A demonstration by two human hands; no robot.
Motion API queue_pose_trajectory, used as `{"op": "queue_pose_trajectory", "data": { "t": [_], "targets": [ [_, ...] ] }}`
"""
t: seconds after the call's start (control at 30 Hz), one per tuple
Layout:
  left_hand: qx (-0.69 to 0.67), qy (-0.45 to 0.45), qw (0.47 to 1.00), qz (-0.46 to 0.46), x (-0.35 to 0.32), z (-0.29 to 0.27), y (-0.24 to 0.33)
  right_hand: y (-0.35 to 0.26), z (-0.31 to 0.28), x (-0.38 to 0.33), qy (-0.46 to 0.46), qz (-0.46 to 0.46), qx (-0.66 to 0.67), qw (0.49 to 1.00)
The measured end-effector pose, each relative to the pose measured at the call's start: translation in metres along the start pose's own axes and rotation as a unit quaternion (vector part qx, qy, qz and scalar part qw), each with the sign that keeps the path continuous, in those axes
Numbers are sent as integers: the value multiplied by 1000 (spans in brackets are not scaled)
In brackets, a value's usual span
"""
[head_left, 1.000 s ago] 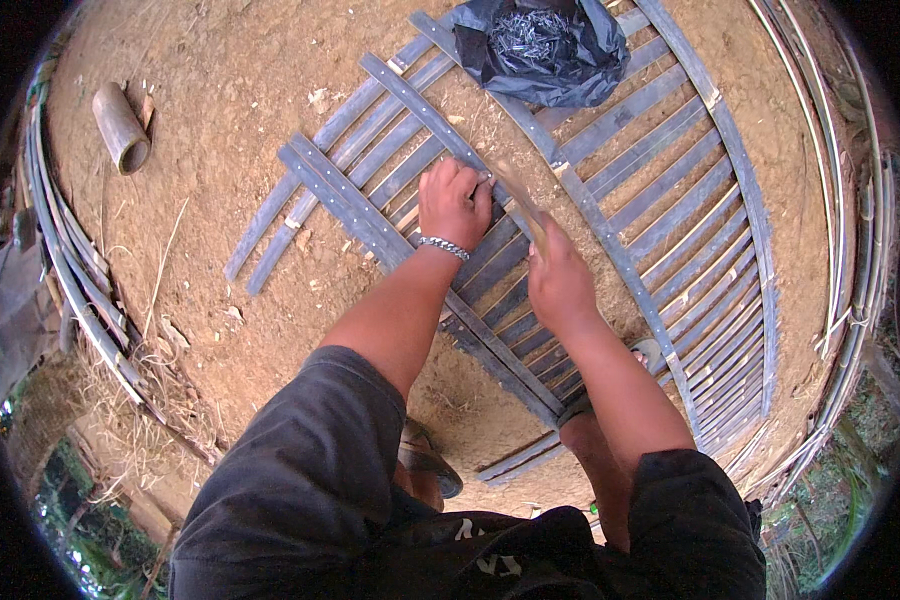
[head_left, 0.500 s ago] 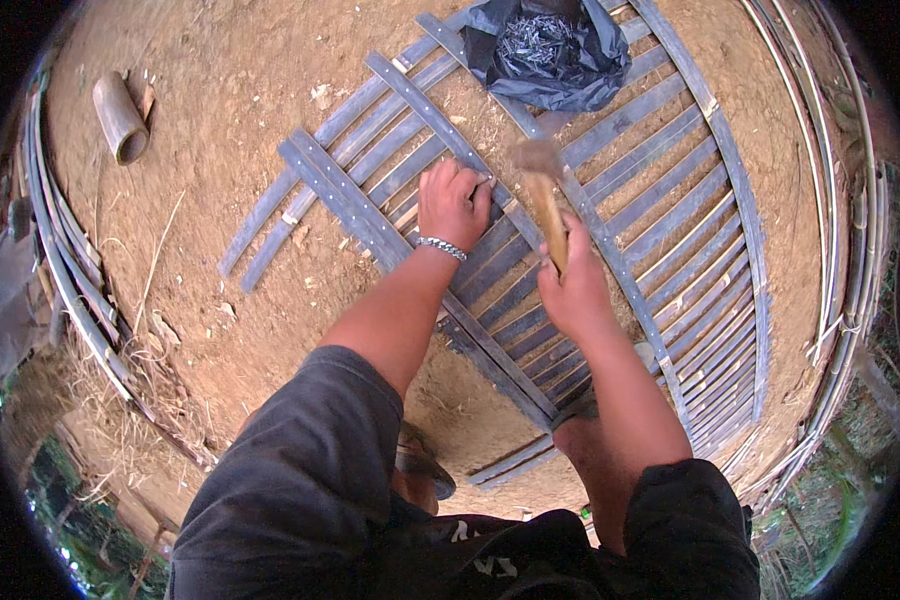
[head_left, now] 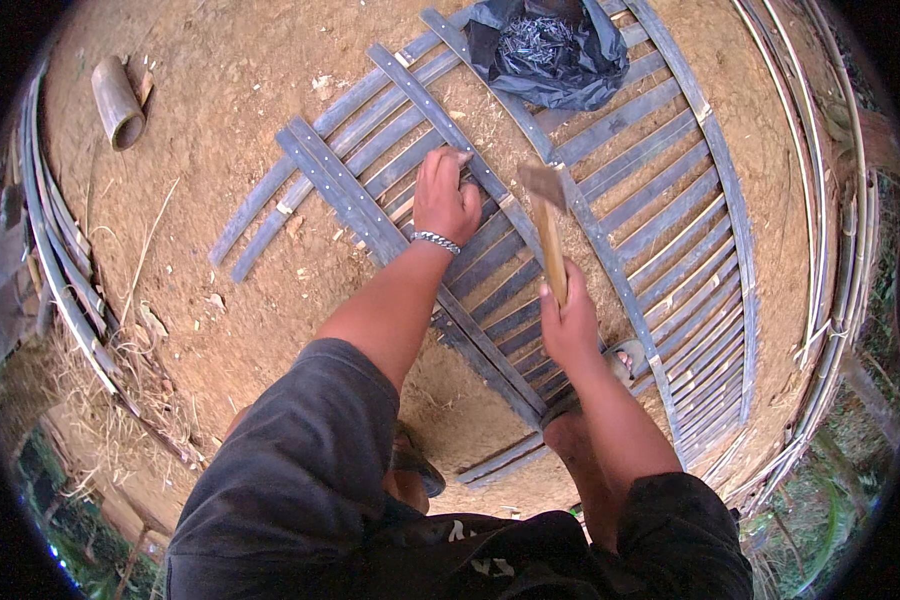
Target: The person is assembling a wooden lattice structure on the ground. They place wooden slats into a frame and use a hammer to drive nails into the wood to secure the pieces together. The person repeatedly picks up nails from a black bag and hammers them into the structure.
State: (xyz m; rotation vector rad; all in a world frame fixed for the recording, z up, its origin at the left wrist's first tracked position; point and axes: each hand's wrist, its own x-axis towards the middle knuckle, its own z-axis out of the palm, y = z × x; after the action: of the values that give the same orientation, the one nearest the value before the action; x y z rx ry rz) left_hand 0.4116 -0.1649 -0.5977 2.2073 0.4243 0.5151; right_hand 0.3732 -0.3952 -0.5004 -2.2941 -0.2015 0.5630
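A panel of grey bamboo slats (head_left: 490, 262), with nail-dotted crosspieces (head_left: 346, 186) laid over it, lies on the ground before me. My left hand (head_left: 448, 203), a chain bracelet on its wrist, rests on the panel with fingers bent and pinched together at the edge of the middle crosspiece (head_left: 422, 97). What sits between those fingertips is too small to make out. In my right hand (head_left: 570, 322) is a hammer (head_left: 552, 245), gripped by its wooden handle. Its head is raised above the panel, just right of the left hand and apart from the slats.
A black plastic bag (head_left: 600, 75) holding many nails (head_left: 538, 42) stands open on the far slats. A cut bamboo tube (head_left: 118, 105) lies far left. Long bamboo strips (head_left: 65, 265) curve along the left, with poles (head_left: 850, 220) along the right. A sandalled foot (head_left: 625, 358) shows beyond my right forearm.
The hammer, blurred before, now shows sharply, its head slightly lower and to the right. My left hand keeps its place at the crosspiece. More of the sandalled foot shows.
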Motion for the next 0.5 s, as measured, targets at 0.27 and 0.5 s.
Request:
{"op": "queue_pose_trajectory", "data": {
  "t": [0.27, 0.5],
  "targets": [
    [-13, 8, 1000, 19, 0, 4, -4, 3, 28, 84, 63, 128, 169, 975],
    [-68, 0, 996, 49, -6, -8, -3, 19, 42, 84, 103, 123, 400, 902]
  ]
}}
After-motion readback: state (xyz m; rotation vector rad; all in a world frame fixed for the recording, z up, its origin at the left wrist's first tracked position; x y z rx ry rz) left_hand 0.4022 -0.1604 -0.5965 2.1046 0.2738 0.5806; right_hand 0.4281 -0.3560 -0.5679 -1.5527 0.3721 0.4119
